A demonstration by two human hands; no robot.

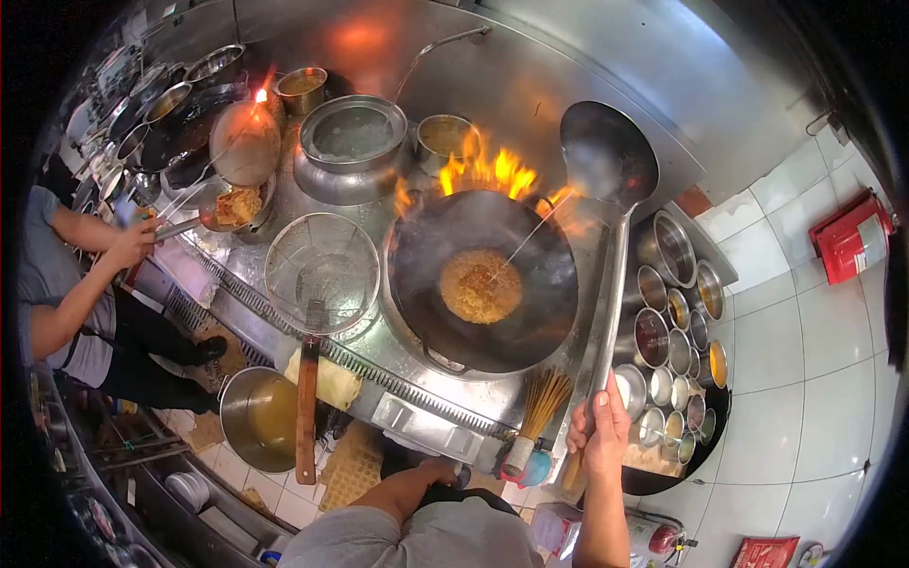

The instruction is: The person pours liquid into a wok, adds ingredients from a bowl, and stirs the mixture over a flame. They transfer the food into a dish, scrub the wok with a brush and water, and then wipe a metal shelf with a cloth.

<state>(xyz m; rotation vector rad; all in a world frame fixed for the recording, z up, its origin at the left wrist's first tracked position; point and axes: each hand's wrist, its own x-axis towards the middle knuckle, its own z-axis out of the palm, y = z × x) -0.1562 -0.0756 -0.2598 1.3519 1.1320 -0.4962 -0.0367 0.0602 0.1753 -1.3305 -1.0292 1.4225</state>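
My right hand (pixel 603 431) is wrapped round the long handle of a big ladle (pixel 611 156), raised at the right of the stove. From the ladle's bowl a thin streak, apparently liquid, runs down into a black wok (pixel 421 284). Brown bubbling food (pixel 481 287) fills the wok's middle, and flames (pixel 492 170) rise behind the rim. Low at my waist, by the stove's front edge, is my left hand (pixel 442 472); its fingers are too hidden to read. Between my hands a bamboo wok brush (pixel 544 402) stands bristles up.
A wire strainer (pixel 322 275) with a wooden handle lies left of the wok. Behind it stands a lidded-looking steel pot (pixel 352 133). Seasoning tins (pixel 651 336) crowd the right side. A pot of yellowish liquid (pixel 260 417) is lower left. A co-worker (pixel 76 284) handles another wok (pixel 241 189).
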